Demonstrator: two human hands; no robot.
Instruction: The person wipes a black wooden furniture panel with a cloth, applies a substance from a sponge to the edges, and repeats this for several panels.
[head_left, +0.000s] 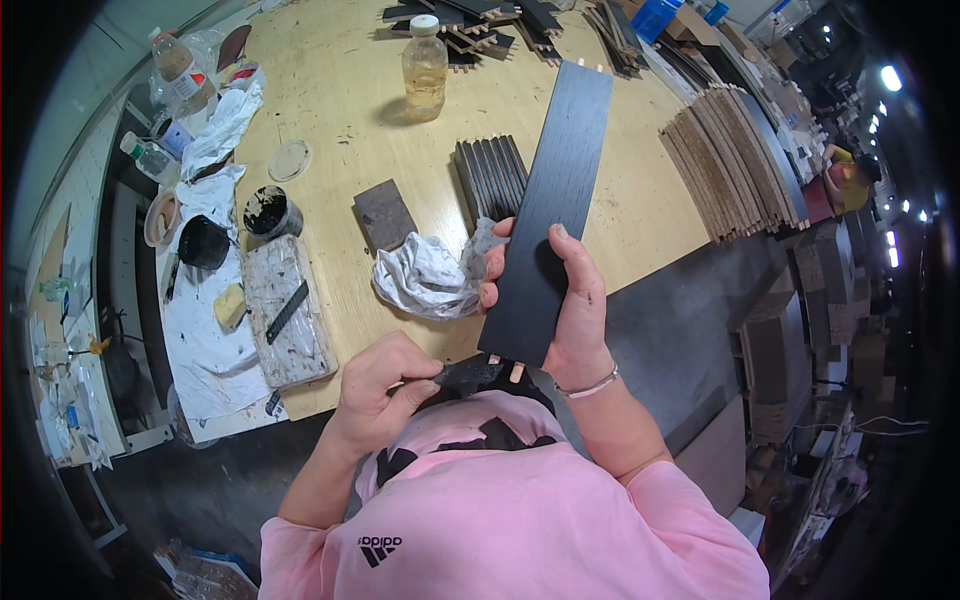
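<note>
My right hand (577, 300) grips a long black wooden board (555, 190), thumb on its face and fingers around its left edge. Pale dowels stick out of both ends of the board. It is tilted, with its far end up and to the right. A crumpled white rag (430, 277) lies on the table beside my right fingertips; whether they touch it I cannot tell. My left hand (385, 385) is at the table's near edge, left of the board's lower end, fingers curled and pinched. What they hold, if anything, is hidden. A dark sanding block (384, 215) lies behind the rag.
Past the rag stands a row of black slats (490, 172). A capped bottle (425, 70) is farther back, before heaped black boards (470, 30). On the left are a black-stained cup (272, 212), a wrapped block (265, 335) and a yellow sponge (230, 306). Stacked panels (725, 165) are right.
</note>
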